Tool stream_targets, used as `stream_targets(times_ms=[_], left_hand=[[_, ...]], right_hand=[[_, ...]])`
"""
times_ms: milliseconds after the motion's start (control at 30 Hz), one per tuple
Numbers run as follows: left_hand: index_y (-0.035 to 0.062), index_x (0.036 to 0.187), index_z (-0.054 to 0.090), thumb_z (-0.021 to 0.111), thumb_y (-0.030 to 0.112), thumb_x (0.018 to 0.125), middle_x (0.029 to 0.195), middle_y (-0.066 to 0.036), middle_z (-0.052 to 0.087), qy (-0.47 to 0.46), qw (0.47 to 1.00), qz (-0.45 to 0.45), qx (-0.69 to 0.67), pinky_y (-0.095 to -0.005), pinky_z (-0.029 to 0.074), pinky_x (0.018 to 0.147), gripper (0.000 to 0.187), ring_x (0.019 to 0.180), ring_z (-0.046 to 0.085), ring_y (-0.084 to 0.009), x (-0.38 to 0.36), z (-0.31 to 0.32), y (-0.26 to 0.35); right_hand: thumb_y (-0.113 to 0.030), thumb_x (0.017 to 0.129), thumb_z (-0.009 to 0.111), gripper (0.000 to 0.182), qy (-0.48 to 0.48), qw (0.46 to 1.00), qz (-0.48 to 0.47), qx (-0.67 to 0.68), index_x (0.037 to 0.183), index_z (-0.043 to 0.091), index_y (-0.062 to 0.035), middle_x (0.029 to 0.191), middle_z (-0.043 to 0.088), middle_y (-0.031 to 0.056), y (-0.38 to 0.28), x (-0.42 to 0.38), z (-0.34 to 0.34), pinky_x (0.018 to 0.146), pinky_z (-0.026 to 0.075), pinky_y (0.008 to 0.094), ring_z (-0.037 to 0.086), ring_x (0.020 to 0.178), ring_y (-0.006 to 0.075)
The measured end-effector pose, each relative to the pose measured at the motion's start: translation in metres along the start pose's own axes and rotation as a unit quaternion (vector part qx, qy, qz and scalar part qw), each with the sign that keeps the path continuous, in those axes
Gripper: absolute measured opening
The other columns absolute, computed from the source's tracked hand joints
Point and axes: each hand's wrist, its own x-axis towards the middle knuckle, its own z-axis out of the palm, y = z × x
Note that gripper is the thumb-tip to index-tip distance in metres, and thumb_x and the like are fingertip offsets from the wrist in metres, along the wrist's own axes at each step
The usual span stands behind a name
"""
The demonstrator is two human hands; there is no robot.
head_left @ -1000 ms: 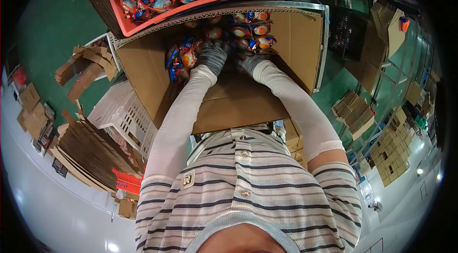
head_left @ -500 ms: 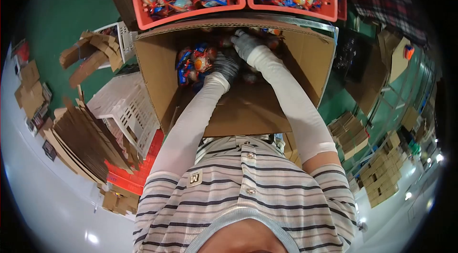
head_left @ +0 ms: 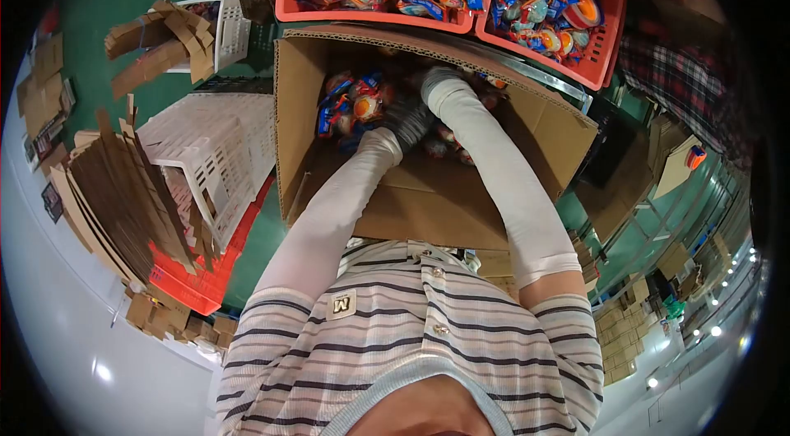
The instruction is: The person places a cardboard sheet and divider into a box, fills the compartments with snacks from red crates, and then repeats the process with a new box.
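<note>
Both my hands are down inside an open cardboard box (head_left: 436, 218) in front of my body. My left hand (head_left: 409, 119), in a dark grey striped glove, is among the packets, its fingers hidden in shadow. Just right of it and farther in, my right hand (head_left: 442, 82) wears a grey glove, and its fingers are out of sight below the wrist. Small shiny packets (head_left: 366, 107) in blue, red and clear plastic, printed with an egg-like picture, lie in the box to the left of my left hand. More packets (head_left: 444, 144) show between and below my hands.
Two red plastic crates (head_left: 378, 16) (head_left: 543, 53) full of the same packets stand beyond the box. A white crate (head_left: 210, 152) and flattened cardboard (head_left: 123, 189) are at the left, above a red crate (head_left: 193, 292). Dark plaid cloth (head_left: 679, 78) hangs at the right.
The view has turned, so the box and crates appear tilted and farther right. My right hand has gone deeper, and its fingers, partly visible before, are now hidden. My left hand stays among the packets.
</note>
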Motion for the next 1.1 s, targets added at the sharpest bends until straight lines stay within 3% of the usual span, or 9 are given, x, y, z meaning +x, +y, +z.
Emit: stream_targets(times_ms=[100,233,433,467,567,733,800,867,1100], left_hand=[[0.0078,0.127,0.044,0.041,0.021,0.085,0.127,-0.017,0.046,-0.192,0.974,0.045,0.114,-0.0433,0.029,0.100,0.044,0.117,0.044,-0.0298,0.007,-0.031,0.004],[0.0096,0.124,0.046,0.041,0.021,0.086,0.130,-0.015,0.042,-0.239,0.969,-0.002,0.065,-0.0418,0.026,0.102,0.041,0.121,0.037,-0.0304,0.024,-0.045,0.001],[0.0123,0.120,0.049,0.041,0.020,0.086,0.136,-0.013,0.036,-0.320,0.945,-0.054,-0.038,-0.0395,0.021,0.105,0.036,0.128,0.027,-0.0314,0.011,-0.121,-0.003],[0.0117,0.111,0.053,0.044,0.023,0.083,0.127,-0.017,0.042,-0.172,0.978,0.064,0.098,-0.0452,0.027,0.100,0.032,0.121,0.034,-0.0363,-0.019,-0.069,-0.021],[0.0127,0.111,0.053,0.045,0.023,0.082,0.125,-0.017,0.043,-0.134,0.983,-0.007,0.124,-0.0501,0.031,0.094,0.032,0.117,0.038,-0.0351,-0.038,-0.098,-0.050],[0.0133,0.111,0.053,0.044,0.024,0.083,0.131,-0.018,0.038,-0.281,0.951,-0.061,0.112,-0.0483,0.032,0.095,0.032,0.118,0.037,-0.0358,-0.043,-0.123,-0.050],[0.0139,0.111,0.053,0.044,0.025,0.084,0.133,-0.018,0.037,-0.302,0.944,-0.091,0.095,-0.0475,0.031,0.096,0.031,0.119,0.037,-0.0362,-0.049,-0.114,-0.052],[0.0126,0.117,0.050,0.045,0.029,0.085,0.134,-0.018,0.035,-0.169,0.943,-0.286,-0.019,-0.0450,0.033,0.096,0.036,0.119,0.037,-0.0356,-0.064,-0.080,-0.062],[0.0075,0.131,0.035,0.045,0.038,0.086,0.133,-0.021,0.035,-0.247,0.920,-0.302,-0.037,-0.0433,0.033,0.098,0.055,0.121,0.035,-0.0354,-0.067,-0.072,-0.075]], right_hand=[[-0.046,0.085,0.045,0.048,-0.070,0.990,0.088,0.091,0.122,0.051,-0.0149,0.123,0.050,0.0142,0.005,0.002,-0.006,0.097,0.034,0.0397,0.047,0.114,0.0315],[-0.044,0.084,0.046,0.047,0.068,0.996,0.041,0.027,0.119,0.053,-0.0137,0.121,0.051,0.0146,0.017,0.020,0.021,0.096,0.036,0.0400,0.048,0.112,0.0323],[-0.016,0.078,0.049,0.025,0.085,0.992,-0.080,-0.056,0.097,0.059,-0.0032,0.093,0.061,0.0206,-0.004,-0.036,-0.031,0.078,0.047,0.0406,0.059,0.088,0.0328],[-0.014,0.078,0.048,0.022,0.127,0.982,-0.134,-0.031,0.094,0.058,-0.0026,0.090,0.061,0.0209,-0.008,-0.050,-0.035,0.077,0.046,0.0416,0.059,0.084,0.0343],[-0.014,0.081,0.049,0.029,-0.022,0.998,-0.055,-0.004,0.108,0.056,-0.0052,0.114,0.053,0.0210,-0.033,-0.054,-0.036,0.087,0.044,0.0399,0.052,0.105,0.0341],[-0.033,0.060,0.073,0.070,0.014,0.993,-0.114,-0.013,0.119,0.047,-0.0041,0.122,0.048,0.0190,-0.057,-0.047,-0.030,0.091,0.041,0.0403,0.051,0.106,0.0339],[-0.032,0.067,0.067,0.061,-0.028,0.994,-0.103,0.003,0.118,0.049,-0.0048,0.123,0.048,0.0182,-0.055,-0.034,-0.033,0.092,0.040,0.0395,0.051,0.108,0.0335],[-0.031,0.074,0.061,0.050,-0.019,0.992,-0.126,-0.004,0.116,0.053,-0.0057,0.118,0.053,0.0182,-0.045,0.001,-0.010,0.091,0.041,0.0393,0.052,0.106,0.0333],[-0.035,0.073,0.061,0.056,-0.014,0.994,-0.090,0.057,0.121,0.050,-0.0079,0.125,0.047,0.0178,-0.053,0.004,-0.007,0.095,0.038,0.0382,0.047,0.113,0.0335]])
